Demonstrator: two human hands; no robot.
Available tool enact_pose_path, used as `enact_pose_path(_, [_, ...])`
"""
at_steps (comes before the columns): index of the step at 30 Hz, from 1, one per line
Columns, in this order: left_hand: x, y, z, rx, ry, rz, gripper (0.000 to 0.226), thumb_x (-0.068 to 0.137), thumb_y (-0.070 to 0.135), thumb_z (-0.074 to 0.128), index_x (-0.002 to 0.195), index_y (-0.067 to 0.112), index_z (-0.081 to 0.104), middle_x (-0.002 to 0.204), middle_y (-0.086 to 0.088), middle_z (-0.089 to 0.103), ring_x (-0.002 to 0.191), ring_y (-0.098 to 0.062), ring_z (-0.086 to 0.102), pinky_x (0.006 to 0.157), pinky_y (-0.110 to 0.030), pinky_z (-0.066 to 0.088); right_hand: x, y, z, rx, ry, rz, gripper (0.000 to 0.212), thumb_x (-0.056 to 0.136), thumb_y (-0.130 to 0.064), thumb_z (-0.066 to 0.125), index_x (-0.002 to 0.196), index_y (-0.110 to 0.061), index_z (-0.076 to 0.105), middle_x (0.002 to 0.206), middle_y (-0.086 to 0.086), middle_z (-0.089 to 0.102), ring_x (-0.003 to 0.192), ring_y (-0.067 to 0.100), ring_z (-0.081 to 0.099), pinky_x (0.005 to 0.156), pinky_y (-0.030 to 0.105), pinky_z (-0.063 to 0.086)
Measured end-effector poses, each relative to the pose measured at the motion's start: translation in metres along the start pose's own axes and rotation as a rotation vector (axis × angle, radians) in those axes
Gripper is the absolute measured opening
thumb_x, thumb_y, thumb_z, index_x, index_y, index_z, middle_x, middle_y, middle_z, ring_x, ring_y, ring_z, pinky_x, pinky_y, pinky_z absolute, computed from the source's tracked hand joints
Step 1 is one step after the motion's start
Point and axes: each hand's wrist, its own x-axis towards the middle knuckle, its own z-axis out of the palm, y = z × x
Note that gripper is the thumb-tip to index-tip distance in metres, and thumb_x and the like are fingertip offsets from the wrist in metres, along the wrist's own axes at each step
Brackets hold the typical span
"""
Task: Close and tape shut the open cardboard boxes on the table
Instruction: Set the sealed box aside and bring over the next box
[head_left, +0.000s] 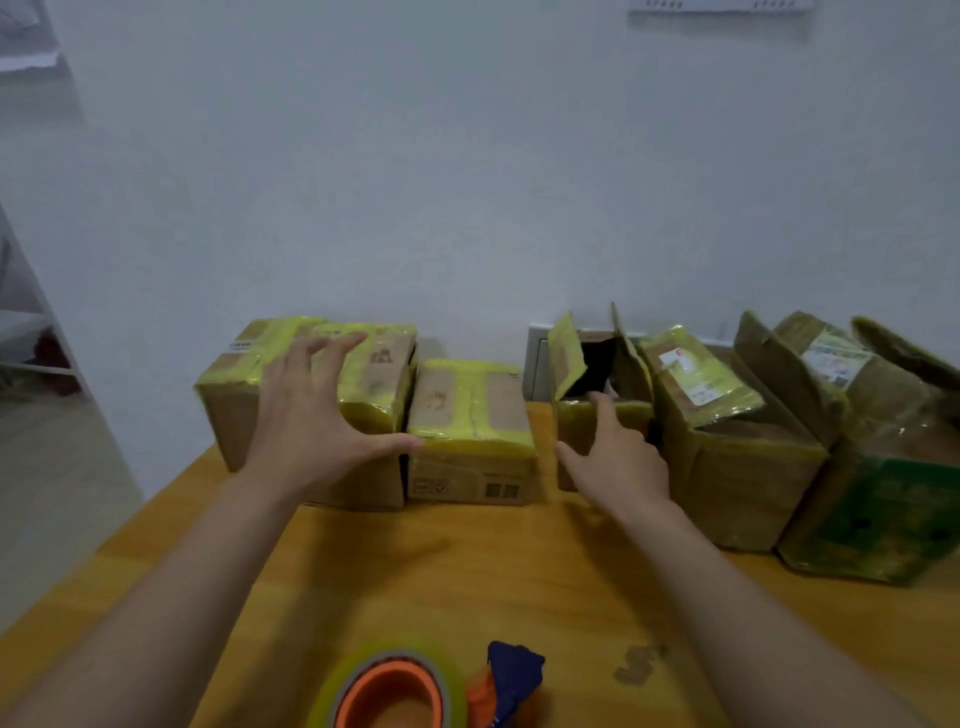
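Observation:
Several cardboard boxes stand in a row at the back of the wooden table (426, 571). The two on the left, a larger box (374, 374) and a smaller box (467, 415), are closed and wrapped in yellow tape. An open box (597, 415) in the middle has its flaps standing up. To its right stand another open box (727, 441) and a green-printed open box (883, 493). My left hand (311, 415) hovers with fingers spread in front of the larger taped box. My right hand (618, 457) is at the front wall of the middle open box, fingers relaxed, holding nothing.
A tape dispenser (415, 691) with an orange core, a yellowish tape roll and a blue blade guard lies at the table's near edge. A white wall rises directly behind the boxes. The floor and a metal shelf frame (31, 338) are to the left.

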Motion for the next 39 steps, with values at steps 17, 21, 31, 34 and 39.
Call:
enact_pose_path(17, [-0.08,0.149,0.01,-0.39,-0.109,0.068,0.068,0.087,0.061,0.071,0.144,0.038,0.042,0.146,0.01,0.047,0.136,-0.012,0.047,0.101,-0.034,0.047,-0.098,0.055,-0.049,0.064,0.265,-0.205,0.046,0.085,-0.075,0.061,0.097,-0.031,0.054,0.058,-0.013,0.056,0.053,0.006,0.058,0.048,0.028,0.053])
enact_pose_path(21, [-0.095,0.174,0.016,-0.434,-0.125,0.029,0.061,0.091,0.059,0.067,0.143,0.039,0.043,0.145,0.008,0.048,0.131,-0.011,0.049,0.101,-0.039,0.052,-0.13,0.078,-0.068,0.085,0.326,-0.24,0.052,0.078,-0.087,0.053,0.082,-0.036,0.049,0.056,-0.016,0.052,0.047,0.002,0.053,0.043,0.025,0.052])
enact_pose_path(31, [-0.116,0.229,0.035,-0.29,-0.338,0.174,0.063,0.088,0.078,0.051,0.142,0.046,0.051,0.155,0.01,0.043,0.14,-0.019,0.043,0.108,-0.049,0.049,-0.177,0.148,-0.129,0.04,0.45,-0.443,0.047,0.077,-0.071,0.064,0.07,-0.024,0.063,0.074,-0.009,0.048,0.067,0.008,0.045,0.049,0.014,0.034])
enact_pose_path(34, [-0.119,0.238,0.04,-0.238,-0.368,0.193,0.071,0.087,0.079,0.053,0.148,0.045,0.041,0.153,0.007,0.045,0.137,-0.02,0.047,0.106,-0.046,0.051,-0.172,0.151,-0.148,0.007,0.222,-0.459,0.036,0.076,-0.061,0.072,0.087,-0.026,0.069,0.093,-0.012,0.052,0.089,0.008,0.046,0.066,0.016,0.045])
enact_pose_path(39, [-0.106,0.24,0.039,-0.161,-0.351,0.259,0.078,0.087,0.076,0.057,0.155,0.052,0.026,0.166,0.001,0.024,0.153,-0.025,0.025,0.118,-0.053,0.037,-0.166,0.145,-0.165,0.022,-0.118,-0.342,0.028,0.084,-0.054,0.067,0.1,-0.032,0.06,0.095,-0.011,0.053,0.093,0.011,0.046,0.074,0.023,0.049])
